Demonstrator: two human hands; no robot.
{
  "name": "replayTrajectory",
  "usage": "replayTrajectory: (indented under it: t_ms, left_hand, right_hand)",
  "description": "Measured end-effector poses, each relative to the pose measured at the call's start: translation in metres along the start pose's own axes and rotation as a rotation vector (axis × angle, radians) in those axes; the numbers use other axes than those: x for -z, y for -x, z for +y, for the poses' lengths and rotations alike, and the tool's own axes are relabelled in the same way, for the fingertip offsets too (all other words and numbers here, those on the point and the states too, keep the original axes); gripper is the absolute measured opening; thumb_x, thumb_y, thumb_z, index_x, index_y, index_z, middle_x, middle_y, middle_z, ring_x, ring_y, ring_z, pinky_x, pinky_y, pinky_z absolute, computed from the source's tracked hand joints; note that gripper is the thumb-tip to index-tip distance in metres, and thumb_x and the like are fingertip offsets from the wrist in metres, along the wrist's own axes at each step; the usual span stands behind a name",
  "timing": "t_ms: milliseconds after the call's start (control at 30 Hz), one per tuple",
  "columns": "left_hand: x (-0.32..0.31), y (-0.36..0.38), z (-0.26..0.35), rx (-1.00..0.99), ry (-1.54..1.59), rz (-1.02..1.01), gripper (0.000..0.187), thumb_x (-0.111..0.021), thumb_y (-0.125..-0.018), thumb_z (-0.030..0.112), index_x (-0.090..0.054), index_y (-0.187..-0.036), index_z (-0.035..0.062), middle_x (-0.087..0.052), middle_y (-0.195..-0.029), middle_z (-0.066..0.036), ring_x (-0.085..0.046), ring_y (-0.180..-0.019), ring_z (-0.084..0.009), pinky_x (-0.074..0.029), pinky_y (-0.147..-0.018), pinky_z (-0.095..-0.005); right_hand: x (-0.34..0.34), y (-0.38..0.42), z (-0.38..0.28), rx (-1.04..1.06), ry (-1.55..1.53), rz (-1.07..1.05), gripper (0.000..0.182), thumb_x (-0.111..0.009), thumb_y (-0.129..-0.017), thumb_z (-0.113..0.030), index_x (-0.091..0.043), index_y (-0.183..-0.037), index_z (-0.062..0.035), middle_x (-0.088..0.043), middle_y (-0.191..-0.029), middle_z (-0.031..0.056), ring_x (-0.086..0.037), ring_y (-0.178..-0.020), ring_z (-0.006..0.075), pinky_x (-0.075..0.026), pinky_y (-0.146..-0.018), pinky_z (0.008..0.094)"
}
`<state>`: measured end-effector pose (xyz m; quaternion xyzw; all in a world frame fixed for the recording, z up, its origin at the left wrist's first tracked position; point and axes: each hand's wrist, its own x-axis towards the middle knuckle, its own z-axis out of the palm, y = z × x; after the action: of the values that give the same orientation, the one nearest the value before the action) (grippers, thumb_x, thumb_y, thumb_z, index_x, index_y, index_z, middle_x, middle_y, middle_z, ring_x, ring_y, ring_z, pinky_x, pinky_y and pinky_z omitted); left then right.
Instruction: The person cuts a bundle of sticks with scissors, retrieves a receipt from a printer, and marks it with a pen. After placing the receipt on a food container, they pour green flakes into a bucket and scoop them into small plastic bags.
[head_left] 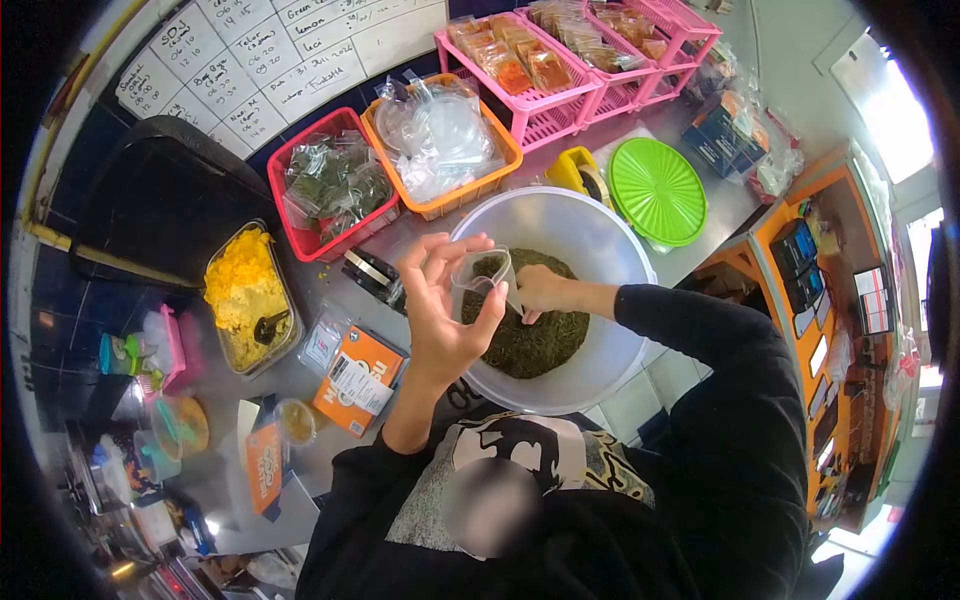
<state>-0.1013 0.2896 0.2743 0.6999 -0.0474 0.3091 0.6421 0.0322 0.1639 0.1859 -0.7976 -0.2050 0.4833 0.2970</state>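
My left hand (pixel 440 312) is closed round a small clear plastic cup (pixel 502 284), gripping it between thumb and fingers above a large translucent white tub (pixel 622 240). A heap of dark green, chopped dry leaves (pixel 530 350) covers the bottom of the tub. My right hand (pixel 545 290) reaches into the tub from the right, just beside the cup, with its fingers curled and pointing down. Whatever those fingers pinch is hidden by the hand and the cup.
Behind the tub stand a red basket (pixel 345 232) of bagged leaves, an orange basket (pixel 448 200) of clear lids and pink racks (pixel 555 118) of sachets. A green lid (pixel 657 192) lies at right. Leftward are a container (pixel 282 350) of yellow food and an orange box (pixel 360 380).
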Motion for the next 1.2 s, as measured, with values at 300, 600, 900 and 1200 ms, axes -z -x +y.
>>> replayTrajectory:
  t_ms: [300,600,900,1200]
  left_hand:
    - [0.007,0.001,0.001,0.031,0.115,-0.009,0.072,-0.062,-0.070,-0.011,-0.025,-0.130,0.0057,-0.042,-0.126,-0.022,-0.054,-0.105,-0.0239,-0.045,-0.091,-0.0363]
    - [-0.006,0.002,-0.003,-0.054,-0.150,-0.155,0.079,-0.065,-0.067,-0.009,-0.021,-0.132,0.0053,-0.041,-0.128,-0.021,-0.054,-0.099,-0.0228,-0.045,-0.086,-0.0353]
    - [-0.027,0.001,-0.003,-0.027,-0.249,-0.219,0.081,-0.066,-0.067,-0.008,-0.020,-0.133,0.0022,-0.031,-0.133,-0.017,-0.052,-0.095,-0.0271,-0.044,-0.084,-0.0351]
    - [-0.021,-0.002,0.000,-0.098,-0.322,-0.174,0.084,-0.066,-0.067,-0.009,-0.017,-0.133,0.0040,-0.034,-0.134,-0.018,-0.054,-0.097,-0.0224,-0.046,-0.084,-0.0333]
  right_hand:
    - [0.079,0.078,-0.029,0.133,-0.514,0.159,0.025,-0.043,-0.096,-0.016,-0.054,-0.093,0.0064,-0.060,-0.083,0.0158,-0.066,-0.070,0.0244,-0.057,-0.064,0.0313]
    - [0.110,0.145,-0.027,0.358,-0.733,0.353,0.027,-0.044,-0.097,-0.021,-0.052,-0.092,0.0044,-0.059,-0.086,0.0146,-0.064,-0.070,0.0221,-0.054,-0.065,0.0305]
    - [0.065,0.173,-0.079,0.700,-0.303,0.522,0.019,-0.045,-0.096,-0.010,-0.054,-0.092,0.0061,-0.060,-0.087,0.0118,-0.062,-0.073,0.0166,-0.052,-0.069,0.0282]
    - [0.063,0.186,-0.058,0.572,0.060,0.637,0.022,-0.058,-0.083,-0.005,-0.057,-0.104,0.0014,-0.063,-0.100,0.0150,-0.064,-0.085,0.0234,-0.051,-0.078,0.0340]
